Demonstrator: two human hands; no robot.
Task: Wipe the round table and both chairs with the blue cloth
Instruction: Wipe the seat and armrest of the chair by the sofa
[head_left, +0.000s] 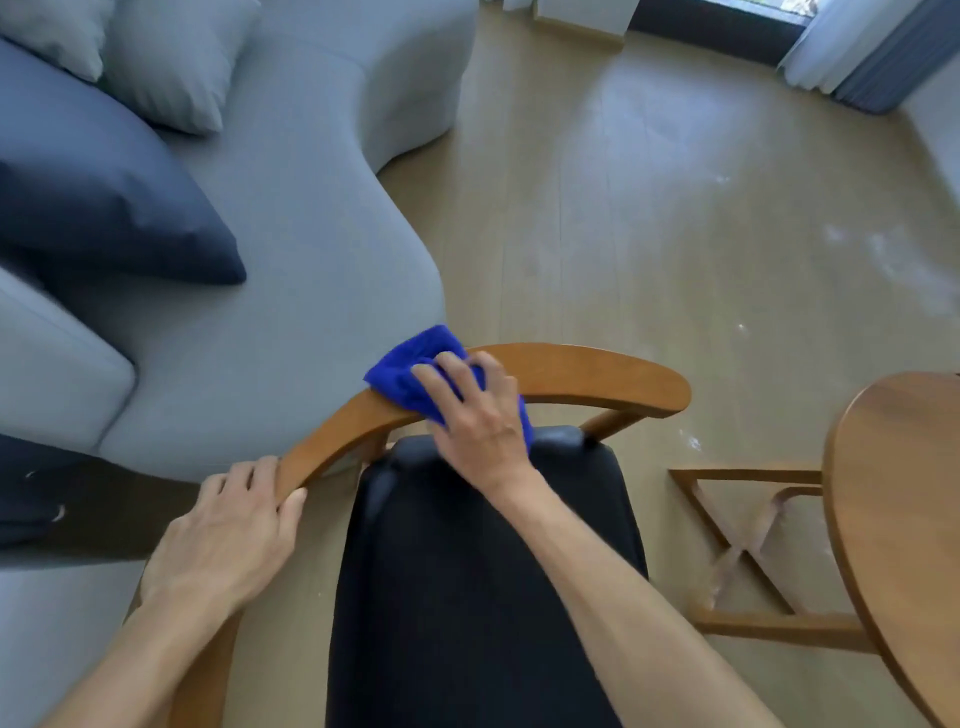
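A wooden chair with a curved backrest rail (587, 376) and a black seat cushion (467, 597) stands right below me. My right hand (475, 410) presses the bunched blue cloth (410, 366) onto the left-middle part of the rail, fingers curled over the cloth. My left hand (228, 535) grips the rail's left end, thumb on the inner side. The round wooden table (893, 509) shows at the right edge, with its crossed wooden base (748, 551) on the floor. A second chair is not in view.
A grey curved sofa (291, 249) with a dark blue cushion (104, 208) and pale cushions lies close on the left, just behind the chair back. Light wooden floor (675, 218) stretches ahead with pale dusty marks. Curtains (857, 47) hang at the far right.
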